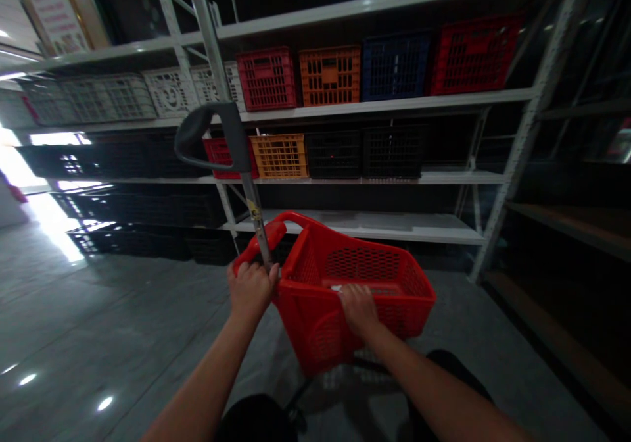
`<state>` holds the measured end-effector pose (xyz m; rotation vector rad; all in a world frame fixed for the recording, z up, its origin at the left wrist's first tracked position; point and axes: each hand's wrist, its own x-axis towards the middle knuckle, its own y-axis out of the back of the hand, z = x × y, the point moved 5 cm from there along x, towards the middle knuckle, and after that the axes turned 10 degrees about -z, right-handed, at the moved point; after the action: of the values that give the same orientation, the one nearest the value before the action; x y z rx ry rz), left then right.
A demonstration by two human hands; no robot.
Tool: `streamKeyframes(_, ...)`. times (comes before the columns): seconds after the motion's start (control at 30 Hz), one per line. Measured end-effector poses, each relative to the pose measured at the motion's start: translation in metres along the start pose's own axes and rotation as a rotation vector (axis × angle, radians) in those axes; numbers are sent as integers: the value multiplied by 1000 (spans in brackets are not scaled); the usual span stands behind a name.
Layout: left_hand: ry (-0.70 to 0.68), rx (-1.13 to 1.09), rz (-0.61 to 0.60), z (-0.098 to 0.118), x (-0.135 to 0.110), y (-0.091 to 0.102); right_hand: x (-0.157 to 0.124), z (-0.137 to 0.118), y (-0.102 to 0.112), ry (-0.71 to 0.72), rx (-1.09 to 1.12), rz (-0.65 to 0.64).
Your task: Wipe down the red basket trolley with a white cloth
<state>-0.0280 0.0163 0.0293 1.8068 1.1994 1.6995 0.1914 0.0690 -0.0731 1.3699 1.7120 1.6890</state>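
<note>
Far left, we log a polished grey floor [98, 310]. Our left hand [252, 291] is closed around the foot of a grey pole [256, 225], which rises to a curved handle [197, 129], and on the red grip of a red plastic shopping basket [315, 323]. The basket sits directly ahead of us, between both hands. Our right hand [359, 310] curls narrowly over its near rim. Beyond stands white metal shelving [374, 226] carrying red, orange, blue and black plastic crates [329, 75].
</note>
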Motion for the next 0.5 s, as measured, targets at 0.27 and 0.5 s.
streamKeyframes(0.27,13,27,19,6,-2,3,40,-72,6,16,228,24)
streamKeyframes(0.5,8,58,4,4,-2,4,50,-117,7,128,183,54)
